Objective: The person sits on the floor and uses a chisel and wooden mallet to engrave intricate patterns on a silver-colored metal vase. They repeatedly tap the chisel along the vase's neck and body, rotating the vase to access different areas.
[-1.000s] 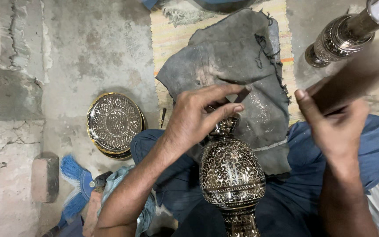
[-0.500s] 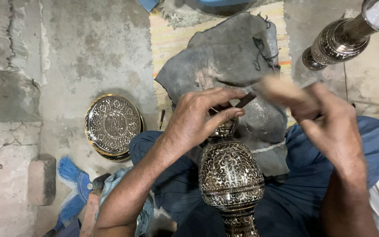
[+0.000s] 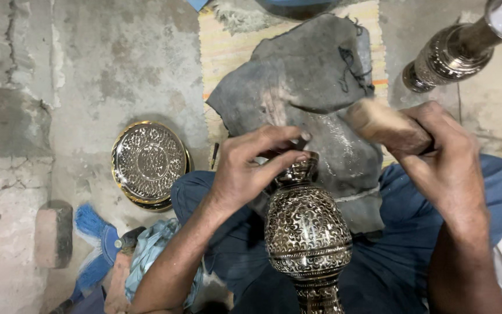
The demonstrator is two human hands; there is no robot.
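Brass, cut all over with fine dark scrollwork, makes up the engraved vase (image 3: 308,232) lying across the person's lap at the lower centre of the frame, its neck pointing up toward a grey cloth pad (image 3: 315,99) that appears to cushion it. The left hand (image 3: 251,168) curls its fingers about the neck, seemingly pinching something small and dark there, perhaps a chisel, though it is mostly hidden. The right hand (image 3: 443,160) is closed round a blurred wooden mallet (image 3: 387,125), right of centre, head aimed at the neck. An engraved round plate (image 3: 149,164) lies on the concrete floor (image 3: 88,70) at left, within reach; another metal vessel (image 3: 454,52) sits upper right.
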